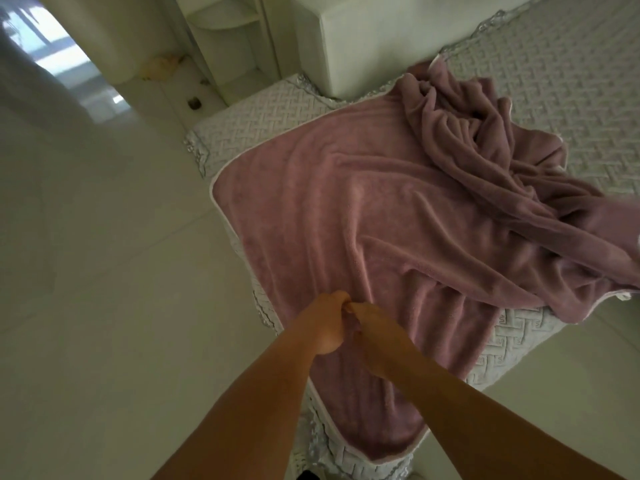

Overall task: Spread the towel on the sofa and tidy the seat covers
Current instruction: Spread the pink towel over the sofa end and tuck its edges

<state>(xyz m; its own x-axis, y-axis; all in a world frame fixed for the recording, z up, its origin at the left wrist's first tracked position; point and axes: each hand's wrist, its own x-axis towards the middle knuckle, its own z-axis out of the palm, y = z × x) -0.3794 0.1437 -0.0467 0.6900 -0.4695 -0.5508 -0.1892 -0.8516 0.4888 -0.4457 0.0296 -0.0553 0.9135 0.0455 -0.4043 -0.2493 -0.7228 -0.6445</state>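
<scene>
A large mauve towel (346, 209) with a pale trim lies over the sofa seat, flat on its left part and bunched in a heap at the right rear. Under it is a pale grey quilted seat cover (263, 109) with a lace edge. My left hand (327, 323) and my right hand (372, 336) meet at the towel's near edge, fingers closed on a pinch of its fabric. The towel's near corner hangs down over the seat front.
A white sofa arm or backrest (367, 36) stands behind the seat. A second quilted cover (554, 81) stretches to the right rear. Pale tiled floor (104, 254) lies to the left, with white shelves (228, 46) and a doorway (55, 53) beyond.
</scene>
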